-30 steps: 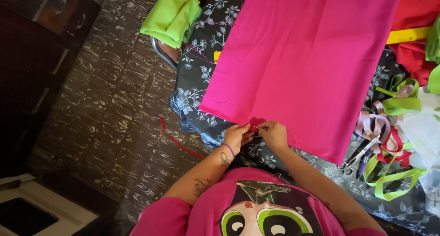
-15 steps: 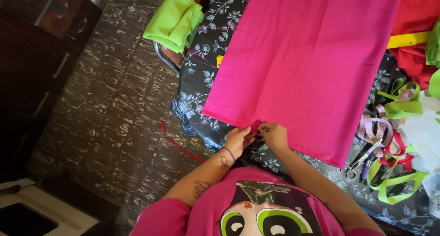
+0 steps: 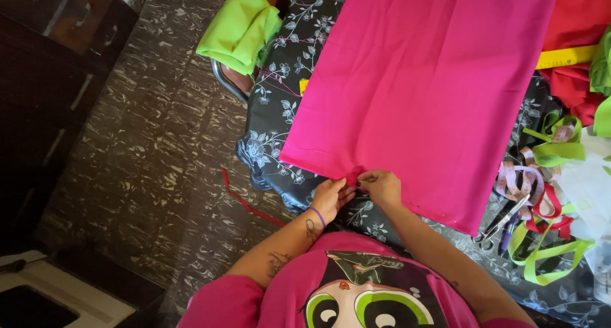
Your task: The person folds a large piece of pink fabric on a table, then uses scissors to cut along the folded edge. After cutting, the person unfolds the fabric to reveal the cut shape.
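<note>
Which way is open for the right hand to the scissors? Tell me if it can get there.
Probably yes: the right hand rests at the pink fabric hem, and the scissors lie uncovered to its right, only ribbons nearby.

Right of the pink cloth point(image 3: 426, 92), scissors point(image 3: 503, 218) and tangled ribbons point(image 3: 541, 239) crowd the tabletop point(image 3: 273, 111); its left strip lies open.

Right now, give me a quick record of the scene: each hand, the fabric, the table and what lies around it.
left hand: pinching the near edge of the pink fabric
right hand: fingers on the same edge, right beside the left hand
pink fabric: spread flat over the table
table: covered with a dark floral cloth
scissors: right of the fabric, among green ribbons
green fabric: folded, on a chair at the table's far left
red strip: on the floor
</note>
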